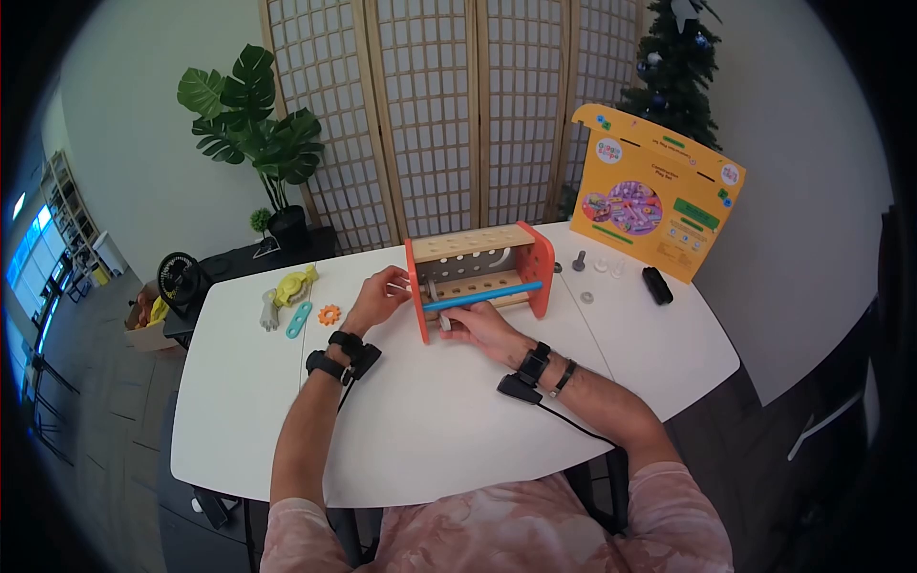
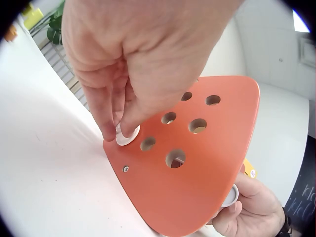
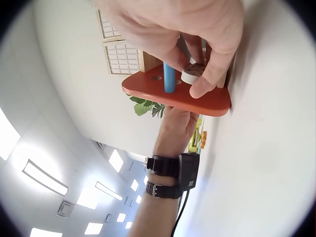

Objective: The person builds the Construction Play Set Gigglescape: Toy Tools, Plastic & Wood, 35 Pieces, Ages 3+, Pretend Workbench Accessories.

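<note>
1. Nearest us is the pink shirt point(image 1: 497, 530); past it, a black wristband on each forearm carries a small camera.
2. Our right hand point(image 1: 485, 329) is at the front of the rack point(image 1: 473, 241), below the blue rod point(image 1: 506, 293). Its grip pinches a pale disc point(image 3: 191, 74) between thumb and fingers, near the inner face of the left red panel point(image 2: 217, 153).
3. Our left hand point(image 1: 379, 298) is on the other side of that panel. Its grip pinches a white disc point(image 2: 129, 136) at the outer face, near the lower edge.
4. The rack stands upright on the white tabletop point(image 1: 420, 420), its holed wooden slats running between two red end panels. The rod slants across its front from one panel to the other; we cannot tell whether its ends sit in holes.
5. Left of the rack we see an orange gear point(image 1: 330, 314), a turquoise strip point(image 1: 299, 320) and a yellow item point(image 1: 296, 285).
6. To the right lie a grey bolt point(image 1: 579, 261), a few pale rings point(image 1: 586, 298) and a black case point(image 1: 657, 285).
7. Behind those stands a yellow box point(image 1: 712, 224).
8. Farthest off, we see a plant point(image 1: 258, 134), a folding screen point(image 1: 430, 124) and a decorated tree point(image 1: 669, 86).
</note>
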Demonstrator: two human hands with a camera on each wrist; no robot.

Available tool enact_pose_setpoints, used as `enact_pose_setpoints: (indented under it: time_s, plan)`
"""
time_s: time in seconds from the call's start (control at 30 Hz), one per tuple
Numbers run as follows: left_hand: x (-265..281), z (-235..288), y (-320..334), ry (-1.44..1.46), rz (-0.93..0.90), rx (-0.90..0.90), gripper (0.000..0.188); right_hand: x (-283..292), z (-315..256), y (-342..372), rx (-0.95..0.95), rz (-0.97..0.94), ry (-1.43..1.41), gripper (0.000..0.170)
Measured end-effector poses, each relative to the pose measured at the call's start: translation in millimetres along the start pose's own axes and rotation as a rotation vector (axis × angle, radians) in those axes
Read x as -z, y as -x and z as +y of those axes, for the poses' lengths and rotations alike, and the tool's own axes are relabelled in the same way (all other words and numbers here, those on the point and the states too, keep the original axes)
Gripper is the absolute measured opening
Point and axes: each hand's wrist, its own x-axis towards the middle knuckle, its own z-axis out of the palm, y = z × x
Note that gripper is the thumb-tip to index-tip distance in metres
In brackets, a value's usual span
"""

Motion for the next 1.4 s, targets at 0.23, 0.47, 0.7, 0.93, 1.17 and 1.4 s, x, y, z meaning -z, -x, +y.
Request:
enact_pose_setpoints:
  time_s: [0.23, 0.47, 0.7, 0.93, 1.17, 1.4]
  plan:
    - [-2, -2, 3, 0.034, -0.011, 0.019, 0.035, -7, -4, 9, 0.015, 0.005, 0.014, 0.022]
    - [-6, -12, 1, 0.061, 0.039, -0.045, 0.032, -1, 7, 2, 0.030, -0.048, 0.015, 0.023]
    - [-5, -14, 3, 0.393, -0.068, 0.101, 0.017, -8, 1, 9, 0.030, -0.035, -0.001, 0.023]
    - [-4, -14, 5, 0.559, -0.101, 0.246, 0.020, -10, 1, 10, 0.010, -0.040, -0.007, 0.024]
    - [-1, -9, 7, 0.461, -0.074, 0.116, 0.014, -12, -1, 12, 0.016, -0.053, -0.018, 0.023]
    - [-4, -29, -2, 0.383, -0.009, 0.021, 0.015, -8, 6, 5, 0.035, -0.074, -0.019, 0.023]
